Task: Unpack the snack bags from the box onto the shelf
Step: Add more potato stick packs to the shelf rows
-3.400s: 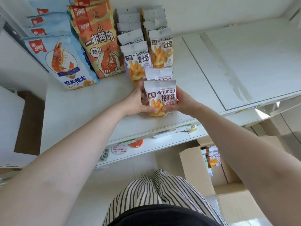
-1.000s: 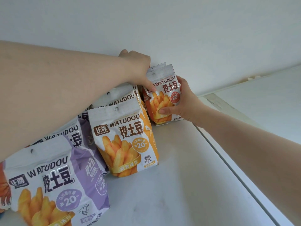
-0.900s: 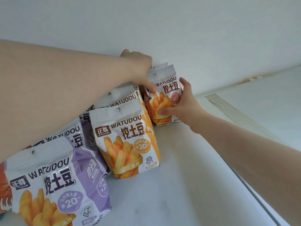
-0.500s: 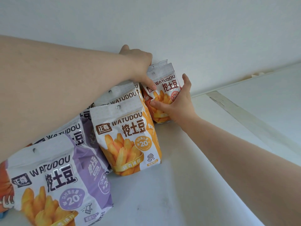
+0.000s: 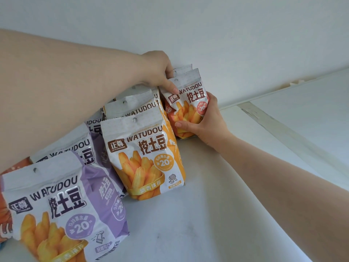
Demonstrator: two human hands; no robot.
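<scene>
Reaching across the white laminate shelf [image 5: 217, 214], we keep the small orange-and-white foil fries bag [image 5: 186, 103] upright at the back wall, between both hands, its long axis vertical. Our right hand [image 5: 206, 123] wraps its lower front; our left hand [image 5: 160, 72] pinches its top seal, equally close.
</scene>
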